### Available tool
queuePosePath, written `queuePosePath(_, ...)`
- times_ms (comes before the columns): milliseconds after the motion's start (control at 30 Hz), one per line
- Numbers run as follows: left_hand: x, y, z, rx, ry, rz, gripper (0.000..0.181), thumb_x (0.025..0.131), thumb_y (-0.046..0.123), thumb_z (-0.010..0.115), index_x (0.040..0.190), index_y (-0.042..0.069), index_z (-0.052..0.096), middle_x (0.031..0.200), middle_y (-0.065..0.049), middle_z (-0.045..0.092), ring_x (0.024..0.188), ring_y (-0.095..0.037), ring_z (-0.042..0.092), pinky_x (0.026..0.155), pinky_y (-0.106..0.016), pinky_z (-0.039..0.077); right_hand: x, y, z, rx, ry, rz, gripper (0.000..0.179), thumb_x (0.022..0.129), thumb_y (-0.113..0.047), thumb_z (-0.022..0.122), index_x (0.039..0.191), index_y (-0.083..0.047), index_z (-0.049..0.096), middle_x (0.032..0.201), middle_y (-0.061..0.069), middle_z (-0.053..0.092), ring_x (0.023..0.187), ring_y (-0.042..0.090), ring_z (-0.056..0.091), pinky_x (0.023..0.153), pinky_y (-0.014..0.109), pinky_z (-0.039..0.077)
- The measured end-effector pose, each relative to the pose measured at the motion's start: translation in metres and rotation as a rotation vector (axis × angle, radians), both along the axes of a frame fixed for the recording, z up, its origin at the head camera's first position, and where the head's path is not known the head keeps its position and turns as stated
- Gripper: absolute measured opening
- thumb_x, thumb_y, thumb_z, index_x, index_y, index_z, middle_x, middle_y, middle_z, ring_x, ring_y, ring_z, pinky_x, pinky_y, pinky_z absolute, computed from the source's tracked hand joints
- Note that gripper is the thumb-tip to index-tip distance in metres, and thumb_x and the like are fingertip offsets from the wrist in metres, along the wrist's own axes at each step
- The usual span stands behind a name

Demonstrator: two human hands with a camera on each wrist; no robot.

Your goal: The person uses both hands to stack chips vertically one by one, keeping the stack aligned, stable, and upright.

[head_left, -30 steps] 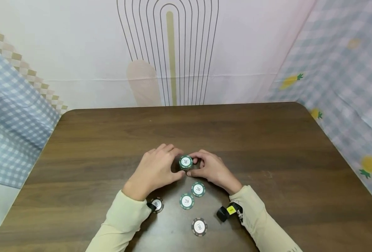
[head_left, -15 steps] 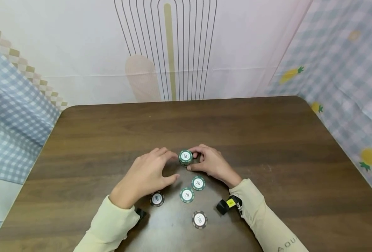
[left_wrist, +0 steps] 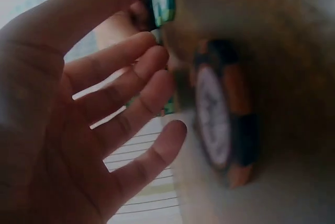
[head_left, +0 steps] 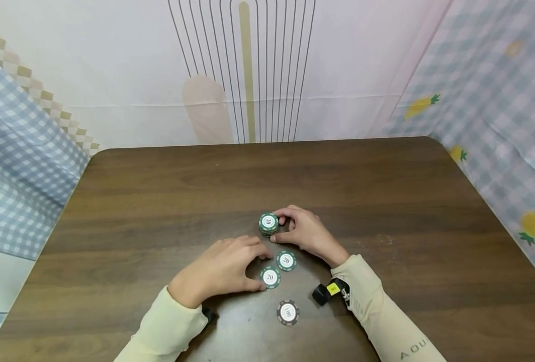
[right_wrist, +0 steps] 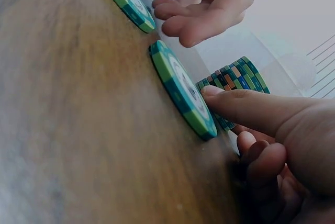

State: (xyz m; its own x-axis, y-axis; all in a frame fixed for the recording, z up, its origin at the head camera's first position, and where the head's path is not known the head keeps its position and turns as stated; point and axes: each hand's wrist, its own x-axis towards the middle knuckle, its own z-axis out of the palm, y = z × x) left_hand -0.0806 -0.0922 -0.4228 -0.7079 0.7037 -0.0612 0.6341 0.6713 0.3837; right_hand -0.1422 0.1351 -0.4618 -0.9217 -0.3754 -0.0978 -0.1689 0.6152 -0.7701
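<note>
A stack of poker chips (head_left: 268, 222), topped by a green one marked 20, stands on the table in the head view. My right hand (head_left: 309, 235) holds its right side between thumb and index finger; the right wrist view shows the thumb against the chip edges (right_wrist: 230, 80). My left hand (head_left: 226, 267) has fingers and thumb spread around the left side of a flat green 20 chip (head_left: 270, 277), thumb tip at its edge. Another green 20 chip (head_left: 286, 260) lies close by. Below the left palm, a dark-and-orange chip (left_wrist: 214, 116) shows in the left wrist view.
A dark chip marked 100 (head_left: 288, 312) lies nearer the table's front. The brown wooden table (head_left: 159, 196) extends to a patterned white cloth (head_left: 349, 60) at the back. A black wrist camera (head_left: 323, 294) sits low beside the right sleeve.
My left hand has left the stack's side, moving back toward me, then right to the lower green chip. It now covers the left dark chip from the head view. My right hand stays at the stack.
</note>
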Motion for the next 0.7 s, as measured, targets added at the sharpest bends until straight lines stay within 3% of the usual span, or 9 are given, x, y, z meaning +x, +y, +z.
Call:
queuePosePath(200,-0.0010,0.0062,-0.0038,-0.005,0.007,-0.028,0.049,0.082,0.043,0.089,0.123,0.020,0.075,0.122,0.005,0.069,0.110,-0.016,0.068,0.091,-0.044,0.057,-0.0024,0.0005,0.0013,0.007,0.001,0.007,0.048,0.083,-0.023,0.091,0.127,-0.011,0.074,0.100,-0.001,0.062,0.072,0.012,0.053,0.066,0.028,0.043)
queuePosePath(400,0.0009,0.0083,-0.0044,-0.021,0.048,-0.045,0.043,0.082,0.046,0.088,0.115,0.022,0.077,0.113,0.008,0.069,0.103,-0.014,0.067,0.086,-0.041,0.057,-0.0025,0.0003,0.0016,0.012,0.000,0.011,0.047,0.084,-0.025,0.091,0.126,-0.012,0.074,0.101,-0.001,0.062,0.072,0.011,0.053,0.066,0.028,0.042)
queuePosePath(700,0.0023,0.0098,-0.0049,-0.002,0.059,-0.092,0.035,0.086,0.039,0.087,0.114,0.020,0.078,0.112,0.006,0.070,0.106,-0.015,0.068,0.088,-0.042,0.058,-0.0016,-0.0002,0.0013,0.008,-0.003,0.007,0.049,0.083,-0.026,0.092,0.127,-0.012,0.074,0.101,-0.002,0.062,0.073,0.012,0.053,0.066,0.028,0.042)
